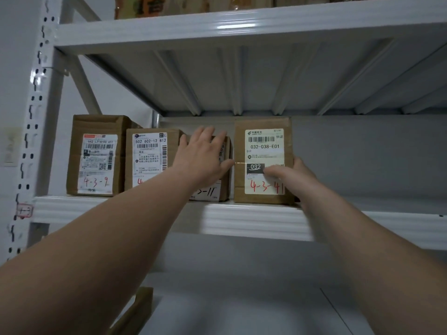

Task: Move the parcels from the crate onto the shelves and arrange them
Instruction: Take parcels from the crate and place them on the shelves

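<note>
Left hand [205, 155] reaches up, fingers spread flat on third parcel [223, 187] | right hand [294, 175] grips fourth parcel [262, 151] on shelf [254, 221]

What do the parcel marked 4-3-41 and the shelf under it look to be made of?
The parcel marked 4-3-41 looks like brown cardboard with a matte finish, showing folded flap seams beside its white paper label. The shelf looks like metal painted white and fairly glossy: its ribbed front edge catches bright highlights. Metal is a guess from the look alone.
</note>
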The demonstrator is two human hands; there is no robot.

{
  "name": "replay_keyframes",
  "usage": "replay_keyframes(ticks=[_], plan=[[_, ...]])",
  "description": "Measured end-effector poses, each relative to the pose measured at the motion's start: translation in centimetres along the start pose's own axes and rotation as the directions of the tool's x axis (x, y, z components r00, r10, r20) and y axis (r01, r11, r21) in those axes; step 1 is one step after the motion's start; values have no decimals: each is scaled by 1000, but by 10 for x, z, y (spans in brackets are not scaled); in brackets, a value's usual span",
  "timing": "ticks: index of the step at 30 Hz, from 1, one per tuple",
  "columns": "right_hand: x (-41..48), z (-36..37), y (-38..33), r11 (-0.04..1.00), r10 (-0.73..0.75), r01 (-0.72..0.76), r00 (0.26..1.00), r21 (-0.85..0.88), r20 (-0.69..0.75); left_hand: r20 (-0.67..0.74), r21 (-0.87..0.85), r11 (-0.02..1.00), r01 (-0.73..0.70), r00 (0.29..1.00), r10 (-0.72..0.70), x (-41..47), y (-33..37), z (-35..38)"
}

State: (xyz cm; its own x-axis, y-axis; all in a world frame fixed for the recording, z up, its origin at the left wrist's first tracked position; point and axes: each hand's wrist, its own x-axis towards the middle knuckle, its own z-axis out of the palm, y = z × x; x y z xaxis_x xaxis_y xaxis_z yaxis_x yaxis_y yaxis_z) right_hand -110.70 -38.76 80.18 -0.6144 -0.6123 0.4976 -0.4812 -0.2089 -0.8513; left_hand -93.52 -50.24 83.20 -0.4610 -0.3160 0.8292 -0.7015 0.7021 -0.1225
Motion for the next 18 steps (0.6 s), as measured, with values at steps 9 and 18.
replay_keyframes(ticks=[9,18], plan=[[-2,5,-1,985,-44,41,999,-166,-14,-41,-66,997,-26,999,24,4,2,5],[-5,2,-4,961,-58,65,998,-269,33,-75,-38,999,1,997,-4,5,3,10]])
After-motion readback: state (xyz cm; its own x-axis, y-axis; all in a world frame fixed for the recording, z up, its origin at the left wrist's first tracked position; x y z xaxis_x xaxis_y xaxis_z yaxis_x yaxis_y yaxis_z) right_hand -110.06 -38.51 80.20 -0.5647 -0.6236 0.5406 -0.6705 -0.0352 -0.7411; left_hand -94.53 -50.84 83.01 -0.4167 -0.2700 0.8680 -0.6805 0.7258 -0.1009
